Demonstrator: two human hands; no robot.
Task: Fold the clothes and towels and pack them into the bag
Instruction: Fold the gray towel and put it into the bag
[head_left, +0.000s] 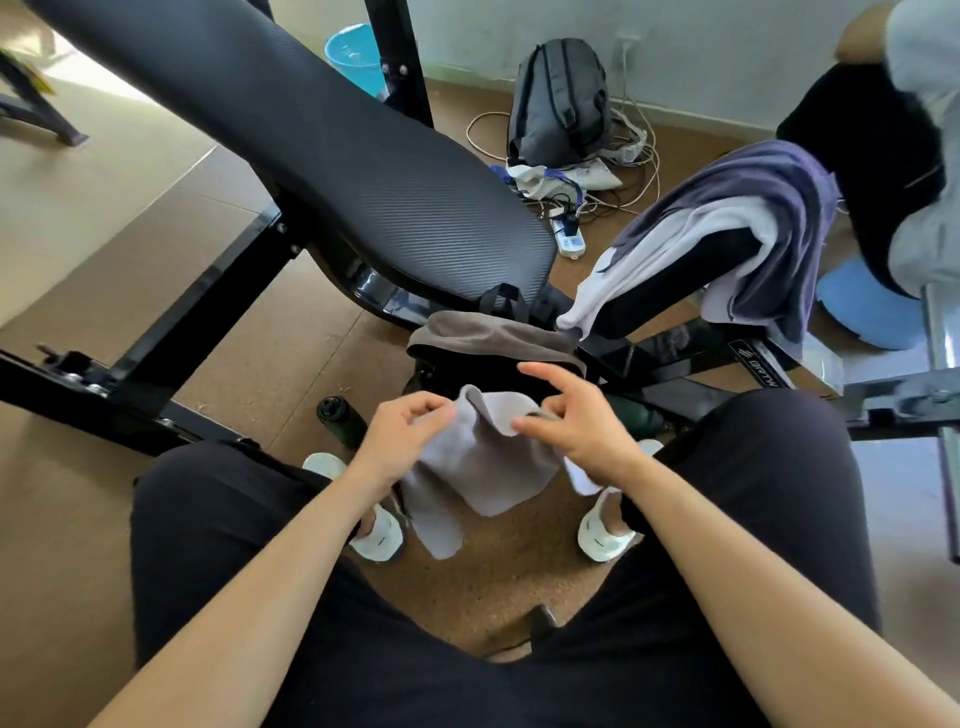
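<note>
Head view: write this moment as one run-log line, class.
grey towel: hangs unfolded | left hand: pinches it | right hand: pinches it | bag: on floor, brown cloth on top

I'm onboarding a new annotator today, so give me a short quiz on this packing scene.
1. True or false: the left hand and the right hand both pinch the grey towel.
2. What lies across the top of the black bag? A) a brown towel B) a shoe C) a bottle
3. Fill in: beside the purple towel on the bench at right lies a ____ towel.
Key: 1 true; 2 A; 3 white.
</note>
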